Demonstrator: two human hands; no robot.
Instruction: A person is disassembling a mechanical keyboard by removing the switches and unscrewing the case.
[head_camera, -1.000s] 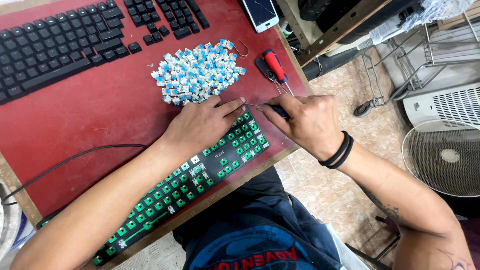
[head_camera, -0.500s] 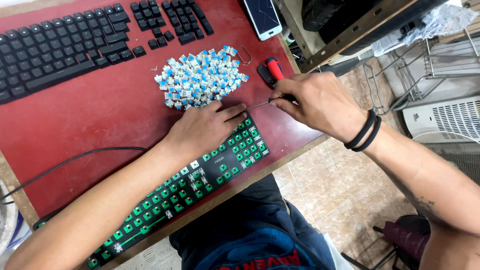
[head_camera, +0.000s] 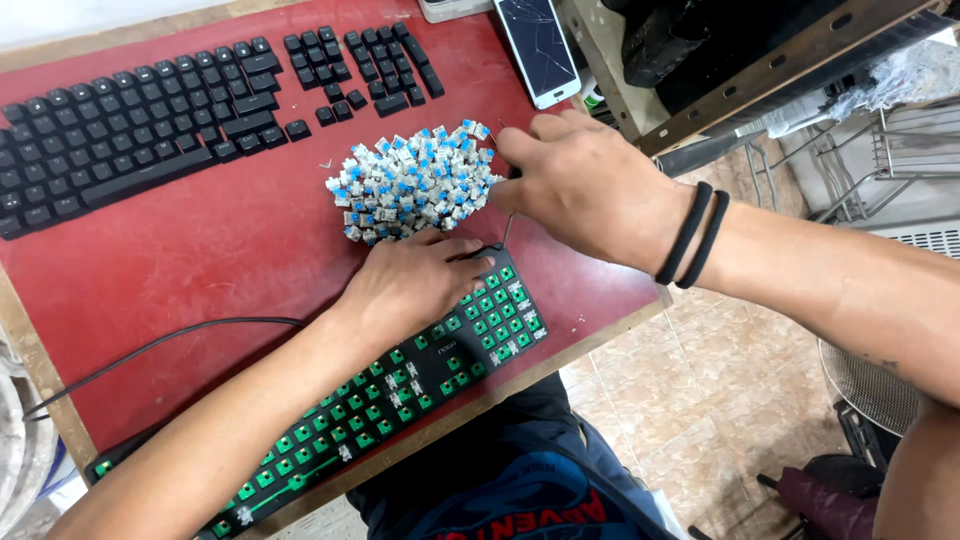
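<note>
Two keyboards (head_camera: 150, 130) (head_camera: 420, 370), one phone (head_camera: 540, 50), one heap of switches (head_camera: 415, 185), two hands (head_camera: 420, 285) (head_camera: 590, 185).

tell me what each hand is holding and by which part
Right hand pinches a thin metal tool by its upper end. Left hand holds nothing; it rests flat on the green keyboard.

Red-topped table (head_camera: 200, 250), beige tiled floor (head_camera: 690, 400) — wooden shelf (head_camera: 720, 80) beside
</note>
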